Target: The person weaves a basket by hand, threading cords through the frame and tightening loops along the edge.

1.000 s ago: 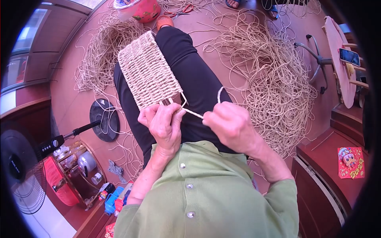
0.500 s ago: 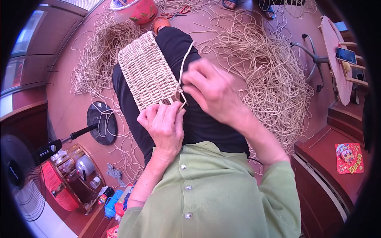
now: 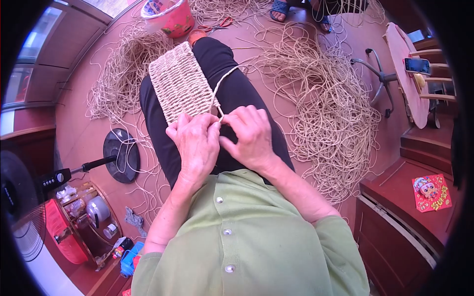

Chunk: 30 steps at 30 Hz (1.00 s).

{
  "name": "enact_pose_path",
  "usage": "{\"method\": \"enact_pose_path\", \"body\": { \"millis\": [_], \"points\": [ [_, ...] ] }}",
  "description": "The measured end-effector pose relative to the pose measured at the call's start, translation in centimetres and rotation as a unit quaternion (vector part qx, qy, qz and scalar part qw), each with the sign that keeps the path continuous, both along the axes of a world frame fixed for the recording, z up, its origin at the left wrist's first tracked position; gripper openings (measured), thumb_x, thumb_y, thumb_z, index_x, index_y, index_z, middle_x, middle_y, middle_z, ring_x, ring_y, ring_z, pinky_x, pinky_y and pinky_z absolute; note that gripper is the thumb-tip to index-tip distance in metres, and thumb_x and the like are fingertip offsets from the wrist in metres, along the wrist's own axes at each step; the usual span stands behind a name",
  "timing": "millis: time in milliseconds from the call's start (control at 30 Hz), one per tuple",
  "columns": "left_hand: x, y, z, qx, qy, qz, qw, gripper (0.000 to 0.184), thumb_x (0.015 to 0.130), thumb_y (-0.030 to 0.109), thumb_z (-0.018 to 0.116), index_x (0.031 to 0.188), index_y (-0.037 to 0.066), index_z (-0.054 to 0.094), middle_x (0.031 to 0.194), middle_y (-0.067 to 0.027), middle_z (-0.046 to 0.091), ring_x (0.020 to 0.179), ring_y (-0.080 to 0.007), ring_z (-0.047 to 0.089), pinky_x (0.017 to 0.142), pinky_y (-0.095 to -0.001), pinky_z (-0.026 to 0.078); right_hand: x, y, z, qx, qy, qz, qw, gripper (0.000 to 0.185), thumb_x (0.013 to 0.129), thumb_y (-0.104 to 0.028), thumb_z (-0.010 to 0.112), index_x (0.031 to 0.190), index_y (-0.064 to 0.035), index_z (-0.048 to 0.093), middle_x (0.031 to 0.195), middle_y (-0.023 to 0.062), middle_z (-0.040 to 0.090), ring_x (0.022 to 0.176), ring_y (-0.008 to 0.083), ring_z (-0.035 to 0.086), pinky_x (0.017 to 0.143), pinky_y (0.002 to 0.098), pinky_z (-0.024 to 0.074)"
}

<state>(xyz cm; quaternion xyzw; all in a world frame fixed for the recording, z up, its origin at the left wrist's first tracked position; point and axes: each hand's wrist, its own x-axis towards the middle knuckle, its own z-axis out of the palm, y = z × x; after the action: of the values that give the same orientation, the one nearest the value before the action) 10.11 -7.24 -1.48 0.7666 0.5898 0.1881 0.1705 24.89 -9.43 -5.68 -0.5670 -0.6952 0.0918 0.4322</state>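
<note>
A woven cord panel [image 3: 181, 81], pale beige and rectangular, lies across my dark-trousered lap. My left hand [image 3: 196, 140] grips its near edge, with the fingers closed over the weave. At the panel's near right corner my right hand [image 3: 251, 135] pinches a working cord [image 3: 224, 83] close to the left fingertips. That cord runs up from the corner over my right thigh toward the heap on the floor. The fingertips of both hands almost meet, and they hide the exact spot where the cord enters the weave.
Big heaps of loose cord [image 3: 331, 113] cover the floor to the right and cord piles [image 3: 121, 74] lie to the left. A pink bucket [image 3: 173, 19] and red-handled pliers [image 3: 217, 25] are ahead. A standing fan [image 3: 22, 197] is left. Another person's sandalled foot [image 3: 280, 10] shows at the top.
My right hand, blurred and raised beside the panel before, has come down and left to meet my left hand at the corner. The cord now slants away to the right. The view has shifted slightly.
</note>
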Motion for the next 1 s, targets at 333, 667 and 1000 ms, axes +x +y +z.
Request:
{"method": "enact_pose_path", "body": {
  "millis": [333,667,1000],
  "points": [
    [-0.9,-0.1,0.3,0.008,-0.021,-0.048,0.999,0.016,0.092,0.016,0.07,0.104,0.009,0.078,0.097,-0.0021,0.073,0.1,-0.0221,0.058,0.097,-0.0399,0.034,0.6,-0.3,-0.9,-0.039,0.076,0.016,0.996,0.013,0.078,-0.013,0.077,0.082,-0.0109,0.066,0.083,0.0023,0.057,0.083,0.0225,0.058,0.076,0.0393,0.0395],
    [-0.4,-2.5,-2.3,0.125,-0.103,0.015,0.987,0.065,0.072,0.002,0.083,0.134,0.006,0.062,0.111,-0.0095,0.069,0.11,-0.0341,0.056,0.101,-0.0462,0.042,9.5,-1.9,3.7,-0.233,0.41,0.098,0.876,0.02,0.102,-0.011,0.057,0.09,0.0019,0.066,0.09,0.0059,0.061,0.083,0.0138,0.059,0.077,0.0288,0.048],
    [-0.6,-2.0,-1.6,0.156,-0.135,-0.003,0.979,0.051,0.077,0.008,0.086,0.124,0.006,0.067,0.104,-0.0112,0.07,0.106,-0.0323,0.058,0.095,-0.0418,0.047,12.7,11.7,10.4,-0.258,0.592,0.29,0.707,0.026,0.109,-0.022,0.052,0.105,-0.0012,0.066,0.077,0.0,0.062,0.064,0.0091,0.053,0.057,0.0267,0.0428]
  ]
}}
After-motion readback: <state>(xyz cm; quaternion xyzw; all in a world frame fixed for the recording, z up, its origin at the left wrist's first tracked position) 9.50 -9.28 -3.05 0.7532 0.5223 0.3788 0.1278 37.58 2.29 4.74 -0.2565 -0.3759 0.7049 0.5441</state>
